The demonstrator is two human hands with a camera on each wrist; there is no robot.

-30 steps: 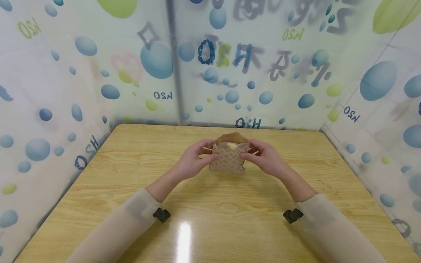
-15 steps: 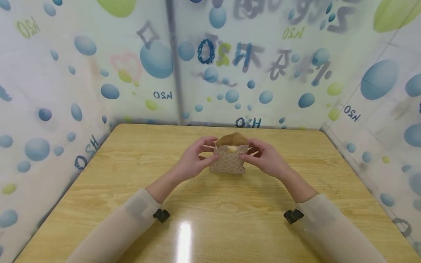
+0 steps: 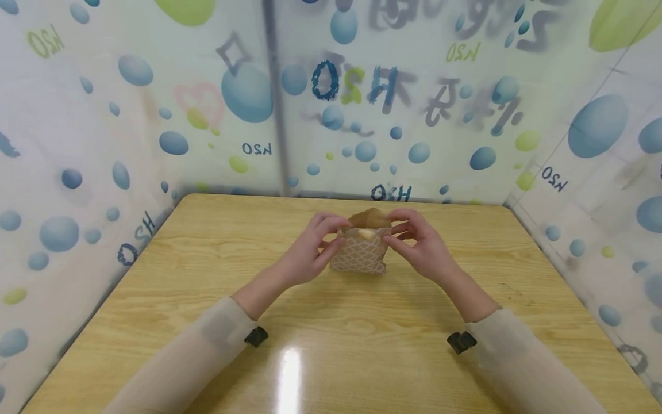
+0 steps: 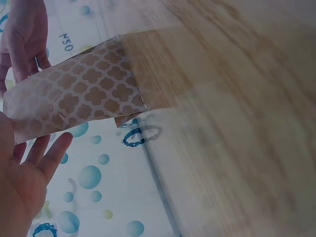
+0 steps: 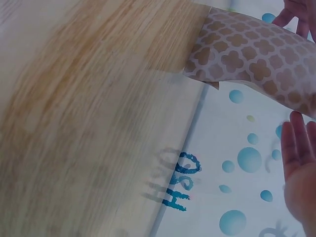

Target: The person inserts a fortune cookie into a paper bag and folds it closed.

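Observation:
A small brown paper bag [image 3: 359, 257] with a white lattice pattern stands upright on the table, its mouth open at the top. Inside the mouth shows a pale, rounded thing [image 3: 367, 234], mostly hidden by the bag's front. My left hand [image 3: 305, 252] pinches the bag's upper left corner between thumb and fingers. At the upper right corner my right hand [image 3: 425, 250] holds the rim, thumb in front and fingers behind. Both wrist views show the patterned front of the bag [image 4: 91, 89] between the two hands, its bottom edge at the wooden surface.
The wooden table [image 3: 331, 328] reaches back to a pale wall [image 3: 439, 132] printed with blue and green bubbles and lettering. Similar panels stand at the left and right sides. Each sleeve carries a small black wrist device [image 3: 462, 342].
The left fingers have shifted inward over the bag's upper left corner. My right fingers have risen a little at the right rim. The bag stays in place.

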